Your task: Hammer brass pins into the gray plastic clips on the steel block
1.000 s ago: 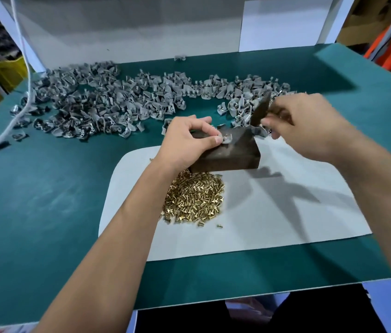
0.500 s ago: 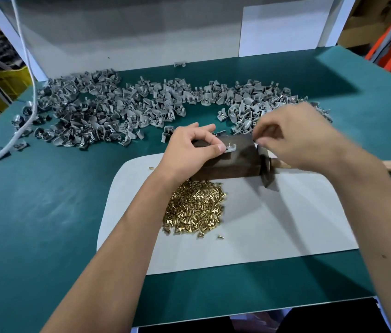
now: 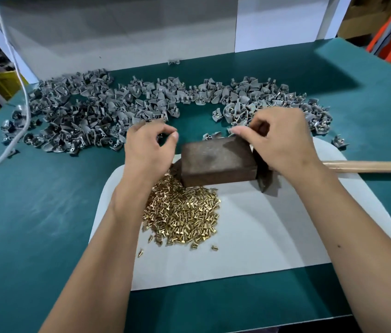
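Left hand [image 3: 150, 150] curled, empty; right hand [image 3: 278, 138] grip unclear, above steel block [image 3: 216, 161].

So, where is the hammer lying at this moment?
In the head view, the hammer lies on the right side, its head against the right end of the steel block on the white mat, partly under the right hand; its handle points right.
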`<state>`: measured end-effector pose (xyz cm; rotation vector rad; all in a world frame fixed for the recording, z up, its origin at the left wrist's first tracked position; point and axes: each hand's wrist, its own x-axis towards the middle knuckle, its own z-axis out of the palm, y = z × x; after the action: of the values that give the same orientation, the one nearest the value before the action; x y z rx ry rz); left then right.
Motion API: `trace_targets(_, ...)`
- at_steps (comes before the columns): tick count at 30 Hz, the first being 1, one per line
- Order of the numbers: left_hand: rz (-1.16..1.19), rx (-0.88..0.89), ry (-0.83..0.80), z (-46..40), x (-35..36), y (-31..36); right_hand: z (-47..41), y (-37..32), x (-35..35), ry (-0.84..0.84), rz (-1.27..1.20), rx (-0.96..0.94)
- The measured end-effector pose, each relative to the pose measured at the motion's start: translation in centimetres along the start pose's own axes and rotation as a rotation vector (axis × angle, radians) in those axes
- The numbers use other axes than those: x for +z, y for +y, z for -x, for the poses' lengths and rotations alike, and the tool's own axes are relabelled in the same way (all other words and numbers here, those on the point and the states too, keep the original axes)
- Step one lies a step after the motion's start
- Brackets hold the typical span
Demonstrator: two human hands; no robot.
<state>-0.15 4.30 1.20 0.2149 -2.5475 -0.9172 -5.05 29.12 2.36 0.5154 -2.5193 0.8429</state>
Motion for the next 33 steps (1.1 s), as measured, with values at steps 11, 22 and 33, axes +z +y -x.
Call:
trace_targets(11,-0.166,-0.030,-0.063,-0.3,-0.7,-1.9,0.6,-1.6,-0.2,0.137,-0.043,0.002)
trace_targets(22,-0.245,0.111,-0.140,-1.6,-1.1,-3.5,6.8,-12.0,3.3,-0.480,-0.128,-0.921)
trace_targets(33,-0.056,0.061,-0.079,-1.3,-1.2,-4.6,8.0,-13.4,4.4,-0.555,-0.053,-0.970)
